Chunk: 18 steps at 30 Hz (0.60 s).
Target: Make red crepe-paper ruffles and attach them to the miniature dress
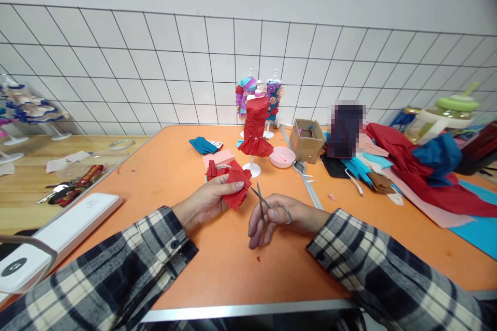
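Note:
Pinched between the thumb and fingers of my left hand (207,199) is a piece of red crepe paper (236,192). My right hand (272,217) has small metal scissors (261,200), their blades parted and pointing up toward the paper without touching it. Just beyond my hands a small white dress form (252,169) stands upright, wearing a red crepe paper dress (257,121) with a flared hem. Behind my left hand, more red paper and what looks like a roll of tape (222,168) lie on the table, partly hidden.
A pink bowl (282,157) and a cardboard box (307,139) stand right of the dress form. Two other dressed forms are behind it. Coloured paper (423,186) is piled at right, near a bottle (442,114). A white power bank (62,240) lies at left.

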Motion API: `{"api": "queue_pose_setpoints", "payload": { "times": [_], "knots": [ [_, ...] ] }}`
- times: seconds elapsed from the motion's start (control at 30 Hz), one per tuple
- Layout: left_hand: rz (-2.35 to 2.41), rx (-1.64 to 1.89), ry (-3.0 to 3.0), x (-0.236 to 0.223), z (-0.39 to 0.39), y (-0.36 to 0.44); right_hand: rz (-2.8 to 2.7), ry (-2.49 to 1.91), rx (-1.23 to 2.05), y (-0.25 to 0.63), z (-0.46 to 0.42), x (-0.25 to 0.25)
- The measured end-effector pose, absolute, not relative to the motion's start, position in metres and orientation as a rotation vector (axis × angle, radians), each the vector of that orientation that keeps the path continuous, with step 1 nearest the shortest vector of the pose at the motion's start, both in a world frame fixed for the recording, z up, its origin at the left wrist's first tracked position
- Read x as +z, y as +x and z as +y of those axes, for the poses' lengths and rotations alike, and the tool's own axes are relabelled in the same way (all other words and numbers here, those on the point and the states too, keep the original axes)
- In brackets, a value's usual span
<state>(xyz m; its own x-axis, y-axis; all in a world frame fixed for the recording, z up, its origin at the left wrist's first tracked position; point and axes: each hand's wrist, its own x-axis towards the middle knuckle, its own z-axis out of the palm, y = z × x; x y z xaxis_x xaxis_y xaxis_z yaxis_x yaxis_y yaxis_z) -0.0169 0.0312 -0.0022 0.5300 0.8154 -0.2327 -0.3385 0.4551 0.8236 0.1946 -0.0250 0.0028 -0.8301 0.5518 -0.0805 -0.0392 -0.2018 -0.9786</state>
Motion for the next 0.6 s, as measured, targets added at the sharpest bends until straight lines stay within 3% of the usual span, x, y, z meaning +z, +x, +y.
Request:
{"api": "queue_pose_setpoints", "payload": {
  "times": [0.6],
  "knots": [
    [0.693, 0.728, 0.923, 0.0006, 0.0232, -0.0125, -1.669, -0.657, 2.069, 0.1943, -0.023, -0.0023]
  ]
}}
